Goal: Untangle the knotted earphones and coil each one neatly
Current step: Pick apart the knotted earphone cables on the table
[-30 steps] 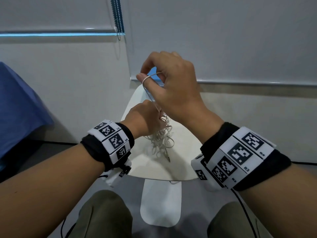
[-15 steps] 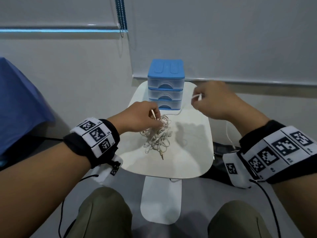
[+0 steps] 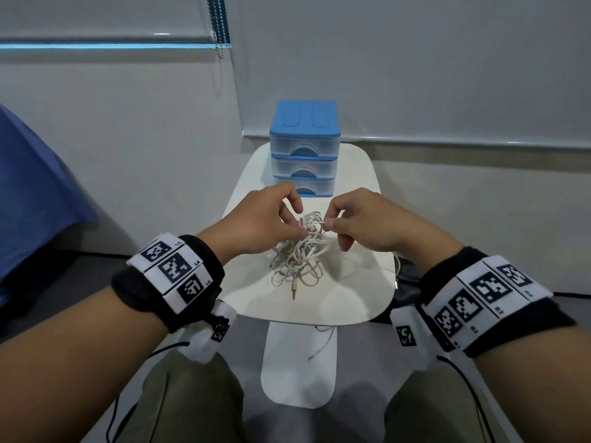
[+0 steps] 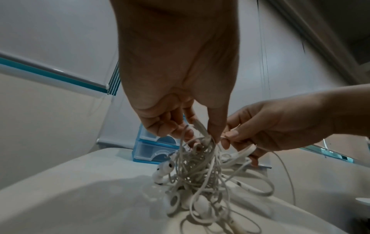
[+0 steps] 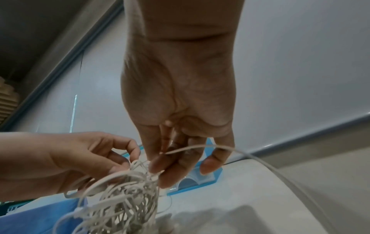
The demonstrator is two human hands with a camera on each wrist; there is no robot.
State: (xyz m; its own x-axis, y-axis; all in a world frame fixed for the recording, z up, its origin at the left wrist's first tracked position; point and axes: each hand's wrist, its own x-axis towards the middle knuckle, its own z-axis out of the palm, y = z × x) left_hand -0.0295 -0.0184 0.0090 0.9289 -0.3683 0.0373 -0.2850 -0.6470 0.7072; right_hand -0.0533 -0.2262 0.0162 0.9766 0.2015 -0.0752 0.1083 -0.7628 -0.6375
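Observation:
A tangled bundle of white earphones (image 3: 299, 254) lies on the small white table (image 3: 358, 302), its jack plug (image 3: 293, 290) pointing toward me. My left hand (image 3: 271, 219) pinches cords at the top of the tangle (image 4: 202, 167). My right hand (image 3: 358, 223) pinches a strand beside it, thumb against forefinger, and a loose cord (image 5: 260, 159) runs off to the right. In the left wrist view several earbuds (image 4: 163, 171) hang low in the bundle. In the right wrist view both hands meet over the cords (image 5: 124, 194).
A blue and clear three-drawer organiser (image 3: 303, 155) stands at the table's far end, just behind the hands. A cord end (image 3: 319, 346) dangles below the near edge over the table's white base. A blue cloth (image 3: 35, 199) is at the left. My knees are below.
My right hand came down from above the tangle, swung out right with a strand, then returned to the bundle. My left hand stayed at the tangle and now pinches its top.

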